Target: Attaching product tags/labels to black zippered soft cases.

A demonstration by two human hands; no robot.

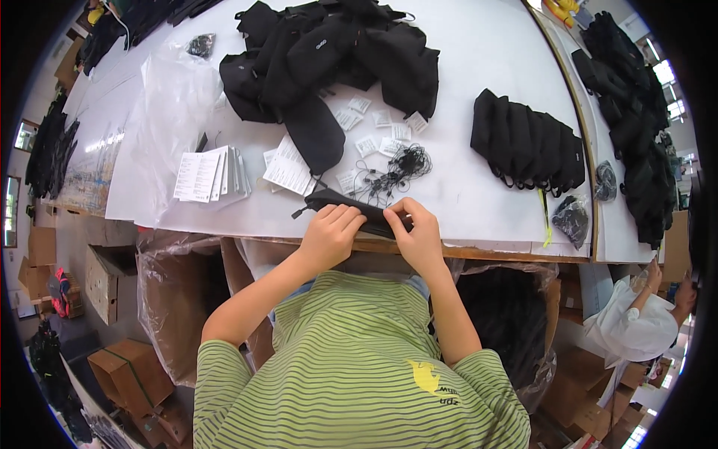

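Note:
At the table's front edge I hold a black fabric pouch [374, 218] with a dangling pull cord at its left end. My left hand [331, 233] is closed over its left part, fingers on top. My right hand [416, 230] pinches the right part between thumb and fingers. Just beyond lies a tangle of thin black cords [407, 165]. Several small white labels [366, 145] are scattered behind it. White printed cards [290, 168] lie to the left, and a fanned stack of cards [209, 176] sits farther left. A heap of black pouches [321, 63] covers the far middle.
An overlapping row of black pouches [527, 142] lies at right, with a plastic bag of black items [571, 221] beside it. Clear plastic sheeting [176, 112] spreads at left. Plastic-lined boxes [179, 299] stand below the table edge. A person in white [632, 322] is at far right.

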